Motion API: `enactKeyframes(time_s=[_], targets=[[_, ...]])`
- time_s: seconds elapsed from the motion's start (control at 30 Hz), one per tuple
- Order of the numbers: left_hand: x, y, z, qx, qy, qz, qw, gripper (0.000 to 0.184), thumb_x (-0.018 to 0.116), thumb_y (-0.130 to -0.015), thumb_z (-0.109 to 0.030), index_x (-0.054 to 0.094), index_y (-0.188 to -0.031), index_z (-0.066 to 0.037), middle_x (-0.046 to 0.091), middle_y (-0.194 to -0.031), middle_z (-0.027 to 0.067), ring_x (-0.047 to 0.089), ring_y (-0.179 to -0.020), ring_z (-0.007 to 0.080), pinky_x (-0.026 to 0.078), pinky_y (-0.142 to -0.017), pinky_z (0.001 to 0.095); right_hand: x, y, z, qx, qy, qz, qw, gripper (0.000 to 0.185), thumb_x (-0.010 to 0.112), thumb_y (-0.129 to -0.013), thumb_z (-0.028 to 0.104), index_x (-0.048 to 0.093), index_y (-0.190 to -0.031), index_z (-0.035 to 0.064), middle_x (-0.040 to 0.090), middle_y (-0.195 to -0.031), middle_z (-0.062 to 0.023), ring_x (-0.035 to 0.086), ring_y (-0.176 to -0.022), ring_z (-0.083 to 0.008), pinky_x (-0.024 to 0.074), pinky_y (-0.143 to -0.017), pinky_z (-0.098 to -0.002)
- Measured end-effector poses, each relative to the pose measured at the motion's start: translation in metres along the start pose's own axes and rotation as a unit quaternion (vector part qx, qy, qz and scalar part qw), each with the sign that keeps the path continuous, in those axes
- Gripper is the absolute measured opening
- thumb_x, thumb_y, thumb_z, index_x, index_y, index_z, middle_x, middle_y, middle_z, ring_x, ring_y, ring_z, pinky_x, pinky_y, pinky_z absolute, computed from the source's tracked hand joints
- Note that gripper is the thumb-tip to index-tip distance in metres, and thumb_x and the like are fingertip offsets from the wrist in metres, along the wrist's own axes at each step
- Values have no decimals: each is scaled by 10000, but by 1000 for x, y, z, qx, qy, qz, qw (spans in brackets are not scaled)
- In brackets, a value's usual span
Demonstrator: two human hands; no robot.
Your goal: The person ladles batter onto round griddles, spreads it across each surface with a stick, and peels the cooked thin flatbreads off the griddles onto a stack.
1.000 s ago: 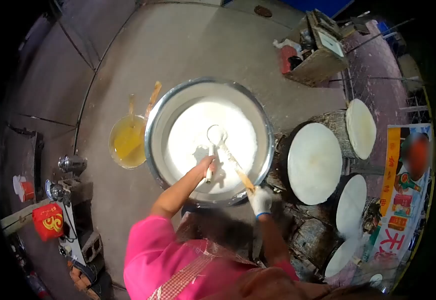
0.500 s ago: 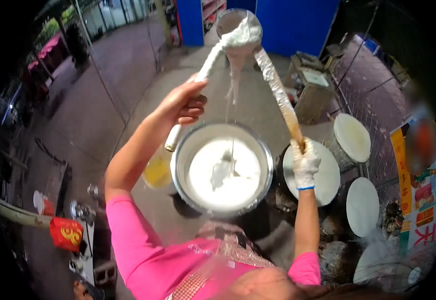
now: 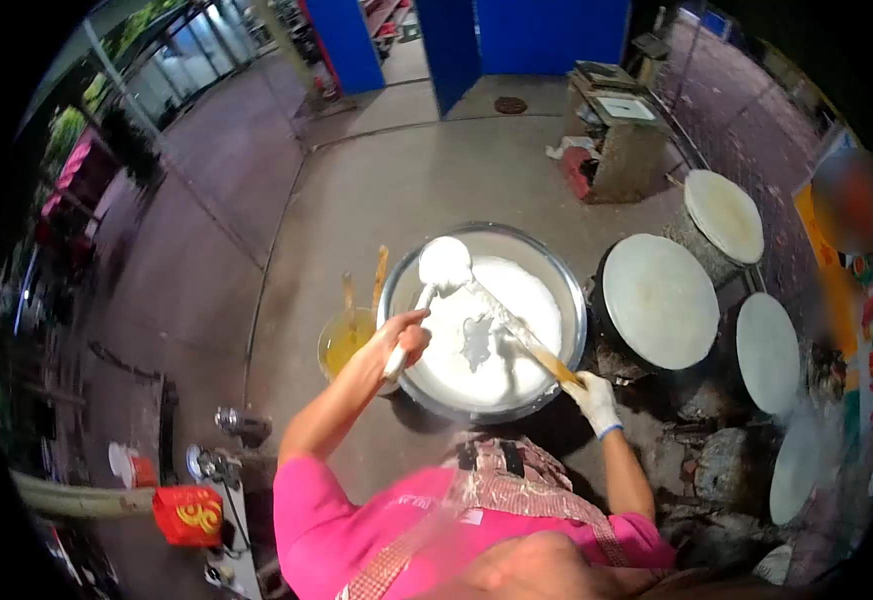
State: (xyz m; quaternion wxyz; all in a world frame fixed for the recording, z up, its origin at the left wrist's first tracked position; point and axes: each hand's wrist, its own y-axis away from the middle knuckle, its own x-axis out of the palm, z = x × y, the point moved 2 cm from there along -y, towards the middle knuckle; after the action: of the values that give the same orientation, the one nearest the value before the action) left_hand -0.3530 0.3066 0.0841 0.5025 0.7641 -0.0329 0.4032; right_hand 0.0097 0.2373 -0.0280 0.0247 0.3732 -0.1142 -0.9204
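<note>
My bare left hand (image 3: 404, 340) is closed round the white-smeared handle of a ladle (image 3: 446, 262), whose bowl is covered in thick white batter. The ladle bowl sits at the far side of a large metal basin (image 3: 579, 335). My right hand (image 3: 597, 402), in a white glove with a blue cuff, grips the bare end of a wooden stick (image 3: 549, 360). The stick's coated end reaches toward the ladle bowl and looks to touch it. White batter (image 3: 532, 290) fills the basin's lower part, with a greyish hollow near the middle.
Left of the basin stands a container of yellow liquid (image 3: 342, 350) with two sticks in it. Several round pale-topped griddles (image 3: 662, 300) are on the right. A worn cabinet (image 3: 617, 150) stands beyond, and a red bag (image 3: 189, 515) is at lower left.
Both hands have come down, bringing the ladle and stick from high above to the basin. The batter strand hanging from the ladle no longer shows. The view has shifted.
</note>
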Motion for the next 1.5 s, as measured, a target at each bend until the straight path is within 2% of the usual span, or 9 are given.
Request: enactKeyframes(time_s=[0.33, 0.4, 0.47, 0.53, 0.77, 1.03, 1.17, 1.33, 1.5], targets=[[95, -64, 30, -225, 99, 9, 969, 394, 438, -907, -316, 319, -572, -147, 313, -414, -42, 244, -281, 71, 192, -256, 202, 4, 64, -35, 172, -198, -32, 965, 321, 630, -772, 288, 614, -962, 29, 552, -605, -23, 518, -523, -116, 404, -453, -271], [130, -54, 53, -81, -322, 24, 943, 470, 447, -893, -359, 248, -512, -172, 256, -398, -48, 221, -281, 63, 191, -248, 209, -12, 102, -65, 83, -107, -185, 973, 367, 624, -769, 357, 622, -948, 37, 637, -772, -125, 615, -712, -223, 463, -627, -324], [158, -72, 77, -329, -121, 139, 926, 471, 420, -888, -426, 269, -523, -167, 223, -412, -62, 207, -287, 49, 181, -239, 196, -37, 152, -73, 122, -132, -312, 933, 399, 612, -770, 409, 625, -943, 50, 635, -817, -153, 623, -756, -252, 462, -665, -326], [194, -101, 128, -163, -391, 274, 863, 484, 402, -887, -470, 308, -535, -151, 226, -412, -57, 193, -288, 52, 187, -237, 202, -70, 195, -87, 165, -125, -392, 897, 410, 614, -767, 414, 617, -972, 59, 635, -827, -145, 619, -749, -254, 461, -658, -322], [263, -169, 405, -638, -143, 124, 746, 415, 395, -905, -403, 440, -681, -56, 378, -494, -3, 358, -378, 101, 312, -330, 227, -31, 392, -159, 342, -214, -430, 808, 361, 593, -797, 355, 602, -956, 31, 610, -809, -161, 587, -727, -236, 434, -640, -330], [204, -153, 750, -844, -307, 24, 440, 323, 444, -901, -368, 435, -798, -62, 325, -502, -29, 305, -363, 49, 267, -291, 206, 187, 620, -118, 658, -113, -609, 427, 272, 586, -813, 303, 626, -921, 56, 625, -752, -118, 592, -684, -179, 450, -633, -317], [204, -91, 892, -725, -573, 253, 285, 258, 439, -903, -323, 328, -751, -146, 274, -480, -38, 272, -348, 76, 218, -283, 224, 80, 642, -52, 744, -249, -600, 154, 450, 583, -778, 394, 608, -1001, 4, 631, -883, -198, 614, -843, -296, 451, -743, -362], [157, -33, 993, -523, -721, 417, 181, 287, 483, -859, -234, 348, -1112, -228, 275, -533, -14, 242, -347, 115, 241, -314, 261, 41, 632, -101, 664, -60, -707, 235, 425, 543, -830, 164, 471, -1238, 69, 496, -1233, -157, 466, -1157, -246, 357, -956, -295], [42, -135, 1128, -122, -733, 668, 33, 595, 468, -789, -74, 313, -1325, -283, 546, -661, 134, 557, -534, 265, 452, -479, 397, 61, 643, -186, 830, -120, -510, 190, 326, 487, -820, 337, 596, -1065, 152, 608, -782, -183, 592, -774, -335, 454, -695, -447]])
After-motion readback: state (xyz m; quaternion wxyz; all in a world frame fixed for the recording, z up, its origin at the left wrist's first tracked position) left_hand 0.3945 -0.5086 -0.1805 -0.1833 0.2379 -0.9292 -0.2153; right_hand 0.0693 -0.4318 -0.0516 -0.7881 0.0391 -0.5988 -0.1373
